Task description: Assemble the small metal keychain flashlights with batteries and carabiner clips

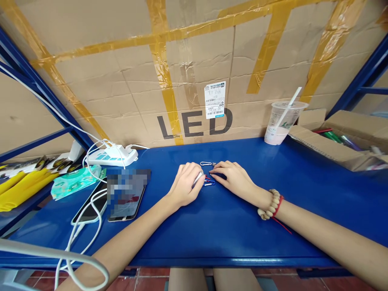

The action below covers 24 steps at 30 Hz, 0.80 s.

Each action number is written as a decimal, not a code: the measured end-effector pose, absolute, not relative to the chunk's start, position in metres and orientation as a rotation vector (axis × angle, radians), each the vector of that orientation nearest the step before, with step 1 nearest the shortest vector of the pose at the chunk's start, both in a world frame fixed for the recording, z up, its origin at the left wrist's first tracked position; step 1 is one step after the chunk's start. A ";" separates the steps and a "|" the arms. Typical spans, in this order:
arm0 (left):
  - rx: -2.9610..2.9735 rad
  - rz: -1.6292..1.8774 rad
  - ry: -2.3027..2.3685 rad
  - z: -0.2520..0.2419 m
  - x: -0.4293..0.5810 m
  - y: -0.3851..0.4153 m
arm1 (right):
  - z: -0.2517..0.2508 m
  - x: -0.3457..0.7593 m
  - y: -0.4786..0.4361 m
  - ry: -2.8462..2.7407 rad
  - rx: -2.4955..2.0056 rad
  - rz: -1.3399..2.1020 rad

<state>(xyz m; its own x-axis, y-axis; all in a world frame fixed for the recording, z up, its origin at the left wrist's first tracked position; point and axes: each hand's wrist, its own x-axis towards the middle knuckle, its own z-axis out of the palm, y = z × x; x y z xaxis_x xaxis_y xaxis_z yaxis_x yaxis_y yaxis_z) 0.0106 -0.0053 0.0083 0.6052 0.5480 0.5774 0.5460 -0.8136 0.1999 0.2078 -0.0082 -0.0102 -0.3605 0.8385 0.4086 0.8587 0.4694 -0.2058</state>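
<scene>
My left hand (188,184) is closed, with a silver carabiner (198,178) between thumb and fingers; much of it is hidden by the hand. Just right of those fingers, a blue carabiner (209,183) lies on the table, with a bit of a red one (207,178) showing beside it. Slightly farther back rests another silver carabiner (206,163). My right hand (235,178) reaches in from the right, fingers stretched and slightly apart. Its fingertips are close to the carabiners; whether they touch one I cannot tell.
The blue table (242,234) backs onto a large taped cardboard box (127,97). Left are two phones (91,204), a white power strip (113,155), loose cables and a green packet (77,182). Right stand a plastic cup (280,125) with a straw and an open carton (315,149).
</scene>
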 end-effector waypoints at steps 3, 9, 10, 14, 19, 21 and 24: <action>2.866 0.942 0.890 0.009 0.012 -0.007 | -0.010 0.209 -0.007 -2.205 -1.373 0.039; 2.904 0.911 0.911 0.008 0.012 -0.005 | -0.011 0.211 -0.005 -2.078 -1.403 0.256; 2.904 0.906 0.914 0.008 0.012 -0.004 | -0.011 0.211 -0.005 -2.086 -1.399 0.253; 2.913 0.897 0.931 0.007 0.012 -0.004 | -0.009 0.209 -0.008 -2.057 -1.285 0.190; 2.911 0.947 0.965 0.006 0.013 -0.002 | -0.005 0.203 -0.018 -1.862 -1.101 0.072; 2.906 0.980 0.969 0.004 0.013 -0.001 | -0.005 0.200 -0.022 -1.865 -1.049 0.055; 2.915 0.992 0.959 0.003 0.012 0.000 | -0.006 0.195 -0.027 -1.917 -0.976 0.019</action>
<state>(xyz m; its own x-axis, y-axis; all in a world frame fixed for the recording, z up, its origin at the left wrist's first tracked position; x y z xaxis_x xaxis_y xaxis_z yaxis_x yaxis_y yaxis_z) 0.0124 0.0001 0.0026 0.6346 0.5110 0.5798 0.5620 -0.8201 0.1077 0.1952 -0.0268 -0.0061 -0.2300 0.6333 0.7389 0.6189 0.6812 -0.3912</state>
